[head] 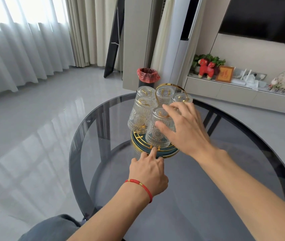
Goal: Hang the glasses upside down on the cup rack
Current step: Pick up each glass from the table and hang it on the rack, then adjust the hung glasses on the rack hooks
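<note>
Round gold-rimmed teal cup rack (pixel 164 152) with gold loop handle: stands on the round smoked-glass worktop (pixel 225 171). Five clear ribbed glasses (pixel 139 117): inverted on the rack's pegs. Right hand (pixel 183 129): grip spread wide, fingers against the rack's nearest glass (pixel 156 134). Left hand (pixel 147 173): grip loosely curled, holding nothing, index fingertip touching the rack's front rim.

Home living room: television (pixel 263 18), curtains (pixel 25 49)

Glossy grey floor (pixel 34 105), sheer curtains (pixel 16 49) daylit, dark wall screen (pixel 263 16), probably TV.
</note>
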